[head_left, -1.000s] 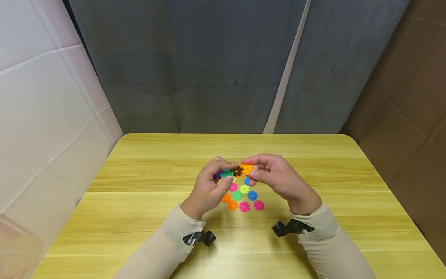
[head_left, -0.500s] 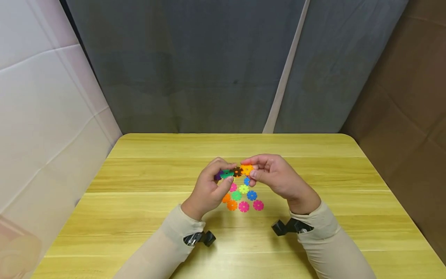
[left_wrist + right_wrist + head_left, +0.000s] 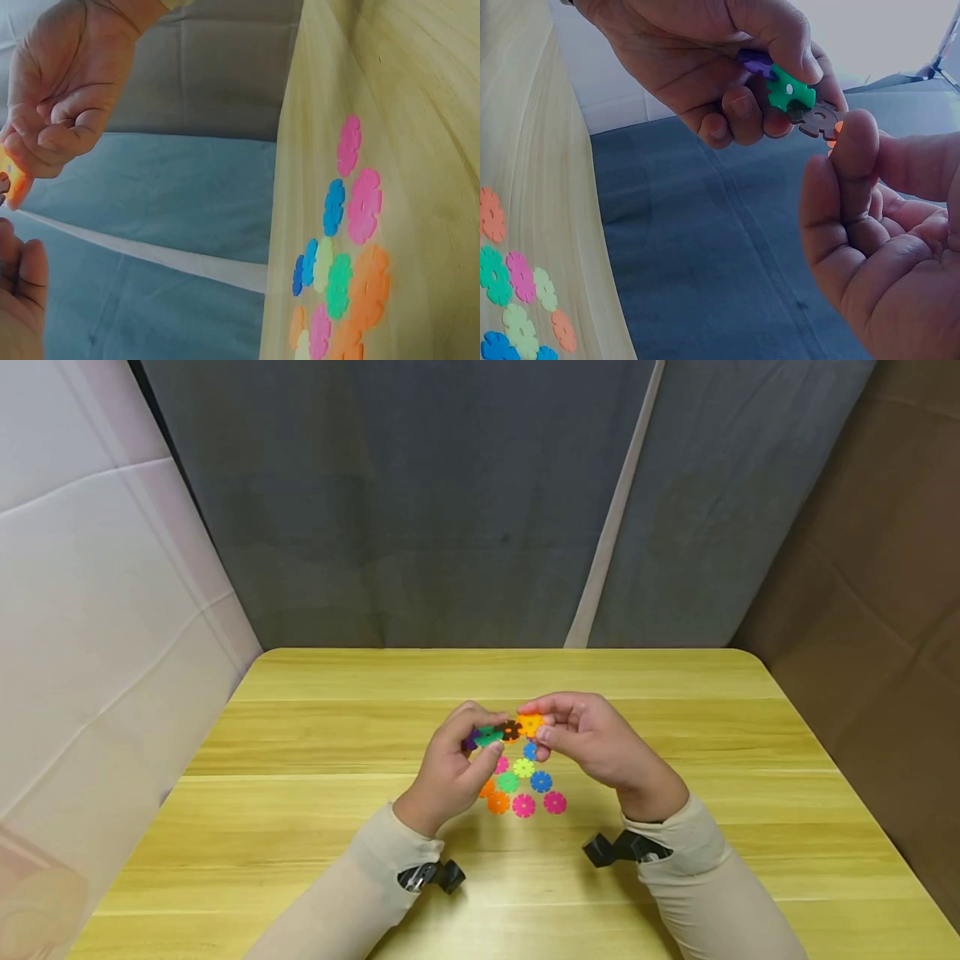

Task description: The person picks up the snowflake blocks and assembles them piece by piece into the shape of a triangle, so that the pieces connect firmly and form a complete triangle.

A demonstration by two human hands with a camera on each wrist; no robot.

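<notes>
Holding a joined chain of green, purple and brown discs (image 3: 491,734) in pinching left hand (image 3: 448,768) | gripping orange disc (image 3: 531,723) between right hand (image 3: 600,745) thumb and fingers, pressed against chain's brown end | both raised just above loose coloured discs (image 3: 525,785) lying mid-table (image 3: 300,760)
</notes>
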